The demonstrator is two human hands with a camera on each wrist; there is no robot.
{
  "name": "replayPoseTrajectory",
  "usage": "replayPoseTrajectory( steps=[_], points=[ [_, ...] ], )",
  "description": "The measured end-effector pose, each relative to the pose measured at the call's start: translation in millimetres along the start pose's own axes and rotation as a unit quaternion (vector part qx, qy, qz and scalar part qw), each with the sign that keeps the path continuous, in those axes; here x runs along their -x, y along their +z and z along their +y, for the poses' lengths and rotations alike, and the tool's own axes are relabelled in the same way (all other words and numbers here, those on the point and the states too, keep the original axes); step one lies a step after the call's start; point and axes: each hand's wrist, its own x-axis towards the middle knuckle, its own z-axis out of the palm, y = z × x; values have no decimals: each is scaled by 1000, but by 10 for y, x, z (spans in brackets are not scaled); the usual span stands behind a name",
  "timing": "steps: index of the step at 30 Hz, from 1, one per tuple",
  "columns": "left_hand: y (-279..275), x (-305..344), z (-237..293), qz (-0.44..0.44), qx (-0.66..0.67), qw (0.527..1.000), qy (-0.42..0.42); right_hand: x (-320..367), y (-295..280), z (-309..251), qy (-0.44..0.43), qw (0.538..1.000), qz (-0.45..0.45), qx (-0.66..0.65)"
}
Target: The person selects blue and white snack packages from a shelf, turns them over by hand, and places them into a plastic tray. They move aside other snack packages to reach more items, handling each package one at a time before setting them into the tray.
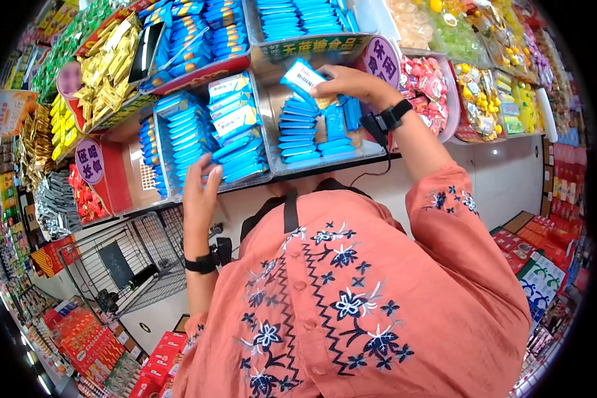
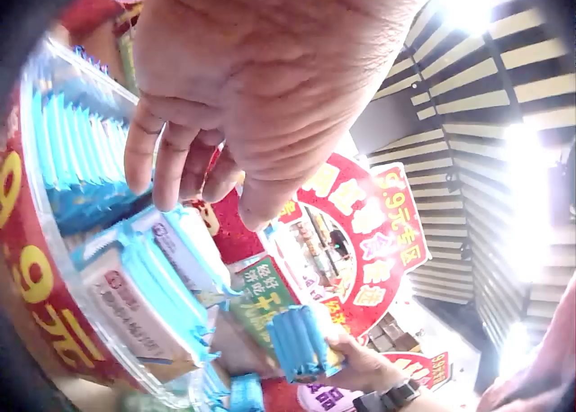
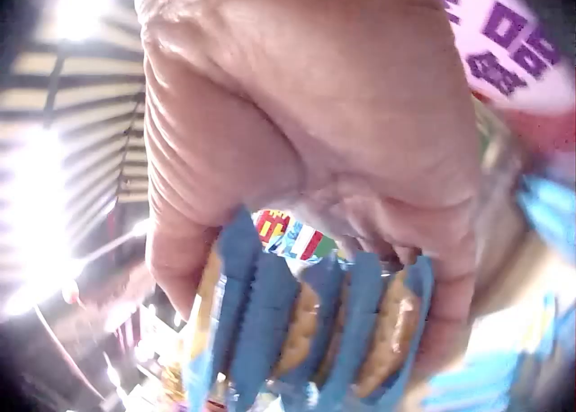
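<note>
My right hand (image 1: 355,85) grips a small stack of blue-wrapped biscuit packets (image 1: 303,78) between thumb and fingers, raised over the right-hand bin. In the right wrist view the held packets (image 3: 297,331) stand side by side, biscuits showing through the wrappers. Beneath lie more blue packets (image 1: 298,136) in rows inside that clear bin. My left hand (image 1: 202,189) holds nothing; its fingers hang loosely bent at the front of the neighbouring bin, close to blue packets (image 1: 239,156). In the left wrist view its fingertips come near upright white-faced packets (image 2: 144,300).
Clear plastic bin walls (image 1: 259,119) divide the compartments. Gold-wrapped sweets (image 1: 109,63) fill a section at left, red-wrapped sweets (image 1: 423,86) a tub at right. A dark phone-like slab (image 1: 147,53) leans among the goods. A wire shopping cart (image 1: 129,255) stands below left.
</note>
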Motion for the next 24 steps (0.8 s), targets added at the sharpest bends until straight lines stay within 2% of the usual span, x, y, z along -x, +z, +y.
replayPoseTrajectory(
  steps=[2,3,7,10,13,14,17,24],
  points=[
    [57,-176,176,-21,67,997,9,102,133,-16,0,978,-64,-197],
    [97,-248,269,-33,100,994,12,147,202,-17,1,951,-95,-294],
    [251,-488,647,-96,156,982,48,264,392,-169,7,934,-126,-334],
    [375,-574,752,-122,198,969,80,212,494,-219,2,950,-145,-278],
    [380,-553,943,-120,108,975,154,212,554,-363,-10,969,-158,-190],
    [386,-560,973,-128,110,973,156,201,570,-376,-18,970,-163,-177],
    [388,-593,960,-124,36,961,244,235,608,-499,-30,975,-168,-145],
    [321,-528,964,-117,-10,960,253,86,652,-502,-39,978,-193,-72]
  ],
)
